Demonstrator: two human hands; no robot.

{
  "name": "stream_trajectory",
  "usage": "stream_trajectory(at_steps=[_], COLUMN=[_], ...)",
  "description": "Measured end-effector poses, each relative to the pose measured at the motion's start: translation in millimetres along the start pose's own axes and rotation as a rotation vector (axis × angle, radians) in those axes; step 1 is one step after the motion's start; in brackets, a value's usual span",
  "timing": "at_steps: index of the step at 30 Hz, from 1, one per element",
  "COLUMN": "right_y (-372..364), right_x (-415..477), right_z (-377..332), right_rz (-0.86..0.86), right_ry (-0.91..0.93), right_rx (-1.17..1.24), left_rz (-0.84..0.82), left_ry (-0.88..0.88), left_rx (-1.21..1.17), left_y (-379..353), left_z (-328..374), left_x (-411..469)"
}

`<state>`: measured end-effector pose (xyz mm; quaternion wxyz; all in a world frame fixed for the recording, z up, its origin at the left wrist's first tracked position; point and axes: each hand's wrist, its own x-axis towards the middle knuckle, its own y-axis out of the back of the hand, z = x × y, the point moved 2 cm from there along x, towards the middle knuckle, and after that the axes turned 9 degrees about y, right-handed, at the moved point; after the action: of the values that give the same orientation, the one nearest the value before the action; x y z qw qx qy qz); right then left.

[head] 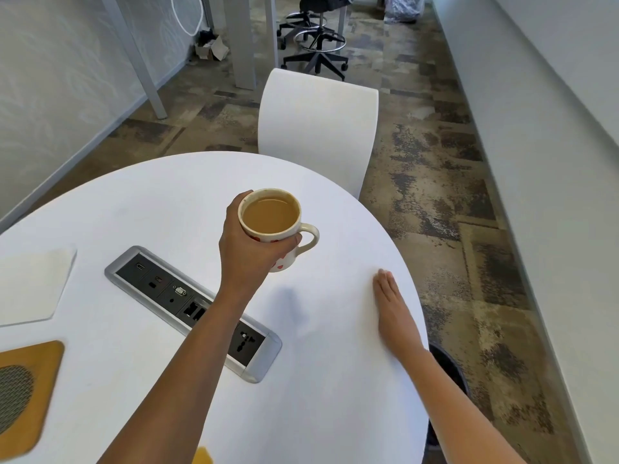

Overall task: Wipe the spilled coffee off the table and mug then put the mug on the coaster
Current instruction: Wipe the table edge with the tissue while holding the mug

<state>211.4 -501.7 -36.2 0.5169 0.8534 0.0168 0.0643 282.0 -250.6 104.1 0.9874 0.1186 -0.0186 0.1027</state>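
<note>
Under the grip of the left hand [248, 249], the mug [284, 259] is partly hidden.

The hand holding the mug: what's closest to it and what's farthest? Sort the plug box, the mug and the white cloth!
1. The mug: gripped in the left hand itself.
2. The plug box: just left of that hand's wrist and forearm.
3. The white cloth: way over at the far left.
</note>
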Motion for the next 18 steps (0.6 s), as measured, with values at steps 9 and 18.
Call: stream_trajectory(at_steps=[9,18], right_y=[-46,4], right_x=[-53,-24], right_z=[-109,-13], right_rz=[-0.129,-0.102], right_ry=[0.426,0.211], right_rx=[0.032,-0.018], left_rz=[-0.027,-0.032], left_ry=[-0.005,-0.014], left_rx=[-0.013,-0.001], left_y=[-12,-6], left_z=[3,4], left_x=[-5,-4])
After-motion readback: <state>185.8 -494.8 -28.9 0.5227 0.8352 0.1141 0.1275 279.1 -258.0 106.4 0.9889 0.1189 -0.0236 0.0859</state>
